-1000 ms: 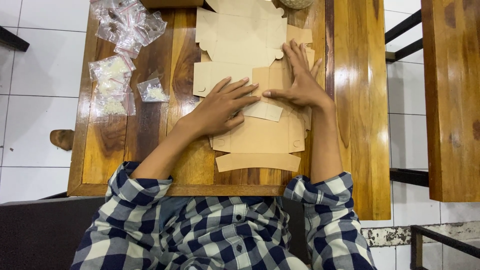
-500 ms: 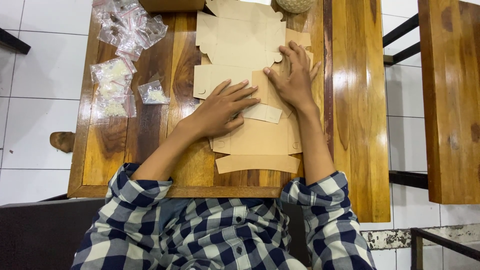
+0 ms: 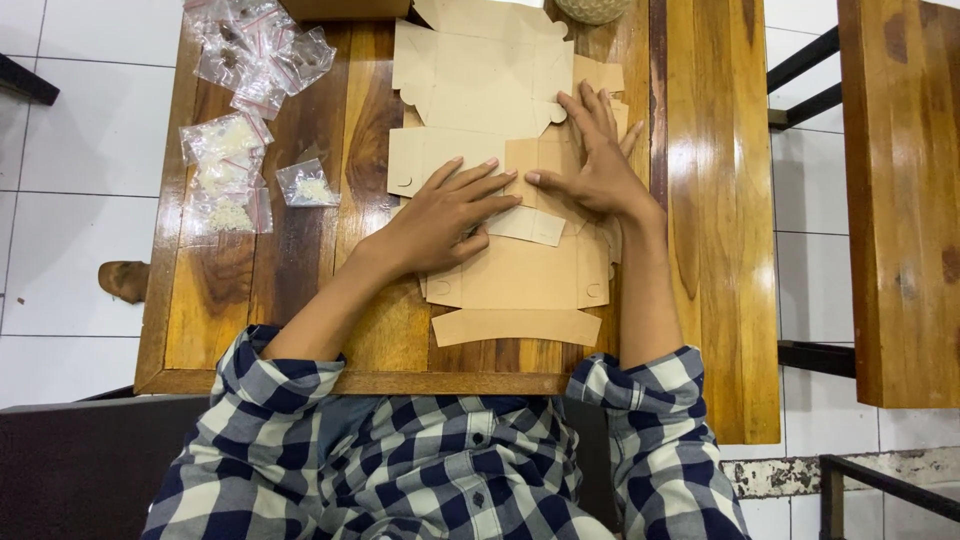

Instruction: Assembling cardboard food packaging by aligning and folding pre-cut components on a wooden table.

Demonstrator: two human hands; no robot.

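Head view, left hand: the left hand [image 3: 445, 218] lies flat, palm down and fingers spread, on the brown cardboard sheet [image 3: 520, 272]; it grasps nothing, it only presses.
Head view, right hand: the right hand [image 3: 595, 165] is also flat and open on the sheet, fingers pointing to the far side, thumb next to a small folded flap [image 3: 527, 222].
Change: compared with a second ago, the right hand has moved a little to the left and far, so its fingers now lie more upright; the left hand stayed almost in the same place.
Meaning: I judge that the hands are pressing a fold line flat, and the flap between them is now held down.
Sheet: it lies near the middle of the wooden table [image 3: 700, 200], partly over a second flat sheet [image 3: 480, 75] on the far side.
Left side: small clear plastic bags [image 3: 235, 150] with white contents, well apart from both hands.
Far edge: a woven round object [image 3: 594, 8], only partly in view.
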